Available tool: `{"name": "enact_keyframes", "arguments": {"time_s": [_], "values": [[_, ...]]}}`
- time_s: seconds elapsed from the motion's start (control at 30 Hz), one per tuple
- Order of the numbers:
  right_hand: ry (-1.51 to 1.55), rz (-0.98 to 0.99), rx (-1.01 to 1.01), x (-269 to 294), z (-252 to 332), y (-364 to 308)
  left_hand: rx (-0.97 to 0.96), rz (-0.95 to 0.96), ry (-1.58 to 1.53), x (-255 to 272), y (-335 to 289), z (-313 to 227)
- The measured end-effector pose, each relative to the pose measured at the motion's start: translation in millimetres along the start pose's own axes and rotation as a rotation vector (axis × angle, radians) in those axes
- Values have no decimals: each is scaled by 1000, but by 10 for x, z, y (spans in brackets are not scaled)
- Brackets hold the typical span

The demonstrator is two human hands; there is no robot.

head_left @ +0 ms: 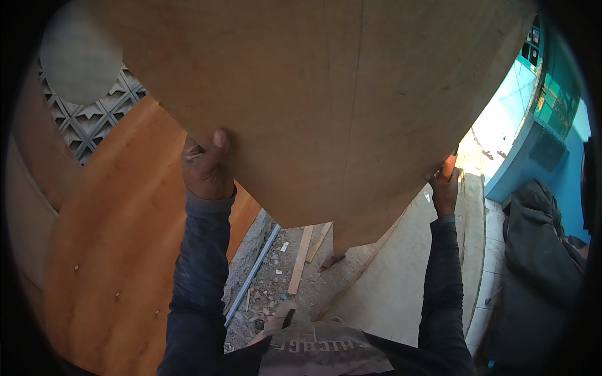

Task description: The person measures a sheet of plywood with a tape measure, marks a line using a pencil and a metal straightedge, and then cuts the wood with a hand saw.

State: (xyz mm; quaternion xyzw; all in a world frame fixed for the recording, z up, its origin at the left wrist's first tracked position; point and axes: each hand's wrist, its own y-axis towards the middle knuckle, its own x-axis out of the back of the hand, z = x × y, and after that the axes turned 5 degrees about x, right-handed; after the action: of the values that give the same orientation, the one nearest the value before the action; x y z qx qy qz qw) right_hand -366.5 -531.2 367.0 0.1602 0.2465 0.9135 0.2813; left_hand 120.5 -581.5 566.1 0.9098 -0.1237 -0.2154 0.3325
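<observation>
- The wooden sheet is held up in front of the person, filling the upper middle of the view; its lower edge has a stepped notch.
- 2 thin dark lines run down its face, and I can make out no lettering on it.
- The left hand is closed over the sheet's left edge, thumb flat on the near face; its other fingers are mostly hidden.
- The right hand, at the sheet's right edge, is curled round an orange object; I cannot tell if it grips the sheet too.
- Pale capital letters cross the front of the person's shirt, the clearest writing here.
- To the left is a curved-looking orange-brown panel with 3 small spots low down, near a patterned lattice.
- Below the sheet, 2 wood strips lie on rubble beside a long bluish bar.
- At the right, a dark cover is draped near white tiles and a blue wall.
</observation>
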Motion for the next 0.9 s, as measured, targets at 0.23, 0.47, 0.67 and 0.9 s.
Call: {"name": "enact_keyframes", "arguments": {"time_s": [0.23,0.47,0.67,0.9], "values": [[428,-228,13,995,113,-213,110,384,-291,-497,1146,726],[-91,-376,-13,614,958,-172,32,311,571,-232,2339,2527],[-89,-696,-38,-498,1221,466,843,378,490,2298,744,5163],[-1978,-327,211,-510,409,673,2051,1225,1166,5351,-3656,4382]]}}
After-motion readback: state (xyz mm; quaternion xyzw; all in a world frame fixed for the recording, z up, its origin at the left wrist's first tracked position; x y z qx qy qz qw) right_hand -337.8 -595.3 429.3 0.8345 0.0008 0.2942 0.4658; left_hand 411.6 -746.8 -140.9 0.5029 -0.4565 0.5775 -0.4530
